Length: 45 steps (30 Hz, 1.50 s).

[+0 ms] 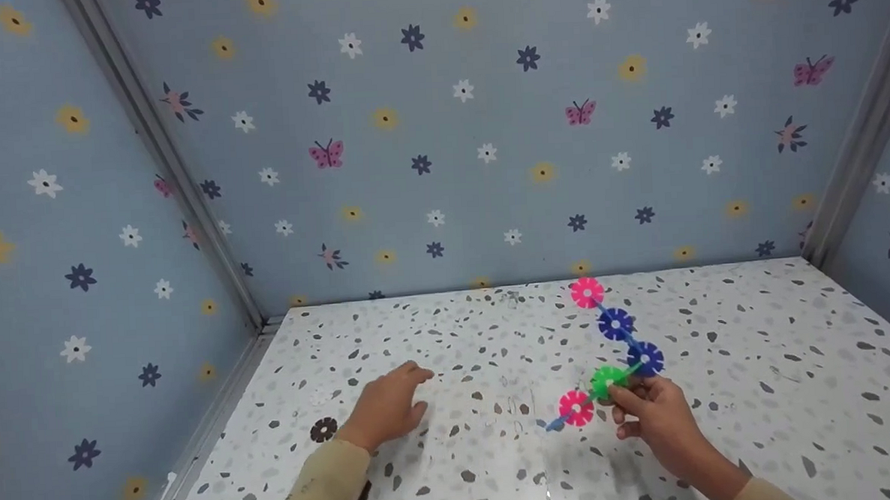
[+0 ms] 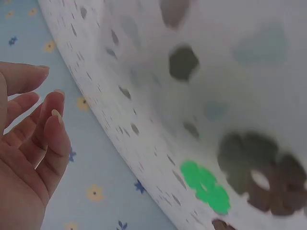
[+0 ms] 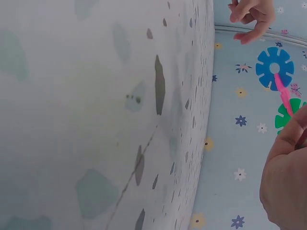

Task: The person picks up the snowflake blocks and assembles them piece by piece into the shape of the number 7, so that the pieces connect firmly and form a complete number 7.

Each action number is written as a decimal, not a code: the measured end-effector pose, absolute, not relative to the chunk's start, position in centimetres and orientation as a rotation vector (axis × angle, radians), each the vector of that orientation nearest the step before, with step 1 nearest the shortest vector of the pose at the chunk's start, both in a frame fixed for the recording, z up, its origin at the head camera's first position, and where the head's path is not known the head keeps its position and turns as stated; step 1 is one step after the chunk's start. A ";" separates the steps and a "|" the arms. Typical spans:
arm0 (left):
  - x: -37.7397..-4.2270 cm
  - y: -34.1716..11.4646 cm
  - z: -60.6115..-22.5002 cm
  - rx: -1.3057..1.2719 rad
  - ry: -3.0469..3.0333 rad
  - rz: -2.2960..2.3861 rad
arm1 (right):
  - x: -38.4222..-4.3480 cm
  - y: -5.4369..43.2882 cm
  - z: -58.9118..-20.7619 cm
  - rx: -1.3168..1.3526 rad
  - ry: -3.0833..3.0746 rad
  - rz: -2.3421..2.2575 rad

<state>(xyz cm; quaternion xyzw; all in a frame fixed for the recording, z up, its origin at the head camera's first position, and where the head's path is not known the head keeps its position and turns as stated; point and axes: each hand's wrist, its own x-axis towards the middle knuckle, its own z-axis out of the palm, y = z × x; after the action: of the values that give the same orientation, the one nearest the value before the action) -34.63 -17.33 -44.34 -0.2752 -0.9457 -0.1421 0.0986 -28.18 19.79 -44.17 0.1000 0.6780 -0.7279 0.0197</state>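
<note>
My right hand [image 1: 659, 421] pinches a chain of interlocking plastic snowflake discs between thumb and fingers, at its green disc [image 1: 608, 382]. From there the chain bends up through blue discs [image 1: 616, 324] to a pink disc [image 1: 586, 293] at the far end. Toward the left it runs to another pink disc [image 1: 576, 408] and a blue disc seen edge-on [image 1: 556, 425]. In the right wrist view the blue end disc [image 3: 265, 62] faces the camera. Over the table, my left hand [image 1: 388, 404] holds nothing, its fingers loosely bent and the thumb apart from them.
A dark brown disc [image 1: 323, 430] lies on the speckled white table [image 1: 479, 339] beside my left wrist. In the left wrist view a loose green disc [image 2: 205, 187] lies near it. Flower-patterned blue panels [image 1: 440, 130] with metal posts [image 1: 179, 171] enclose the table's back and sides.
</note>
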 end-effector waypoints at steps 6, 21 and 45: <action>-36.3 -22.1 -44.1 -0.510 -2.918 -0.351 | -28.2 19.9 -44.4 0.317 2.131 -2.248; -37.7 -28.7 -44.4 -0.204 -3.093 -0.119 | -27.8 20.3 -44.5 0.311 2.108 -2.302; -38.3 -29.3 -45.6 -0.115 -3.186 -0.199 | -28.0 19.9 -45.0 0.370 2.073 -2.311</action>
<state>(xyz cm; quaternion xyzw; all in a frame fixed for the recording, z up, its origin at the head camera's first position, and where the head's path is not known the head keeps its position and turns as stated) -38.26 -29.31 -45.56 -0.0359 -0.9971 -0.0624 -0.0263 -28.00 19.92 -44.99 0.1184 0.6631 -0.7391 0.0075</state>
